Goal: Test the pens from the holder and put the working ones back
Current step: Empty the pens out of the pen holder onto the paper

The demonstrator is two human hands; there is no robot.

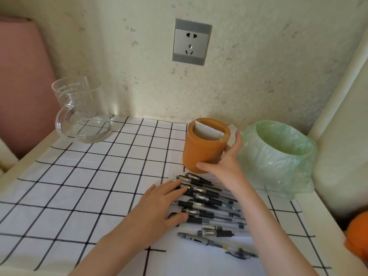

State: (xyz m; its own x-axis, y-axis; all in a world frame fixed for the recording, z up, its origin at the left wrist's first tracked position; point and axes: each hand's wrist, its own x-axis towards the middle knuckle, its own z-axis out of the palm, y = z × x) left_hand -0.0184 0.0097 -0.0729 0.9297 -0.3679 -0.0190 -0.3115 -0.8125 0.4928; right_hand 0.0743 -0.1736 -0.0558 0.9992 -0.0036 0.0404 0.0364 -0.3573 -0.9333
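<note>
A right hand grasps the upright orange pen holder, far right on the table, just beside a green-bagged bin. Nearer, the left hand lies flat, fingers straight, on a heap of black pens, hiding several caps. The holder contains what may be folded paper.

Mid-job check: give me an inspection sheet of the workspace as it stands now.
Surface: table under a white checked cloth.
Job's things: orange holder upright, white card inside; pens heaped on paper before it.
Clutter: glass mug rear left; bin with green bag, right.
Hands: left hand flat on the pens; right hand grips the holder.
Cables: nothing seen.
Surroundings: wall socket, nothing plugged in; pink cushion left.
</note>
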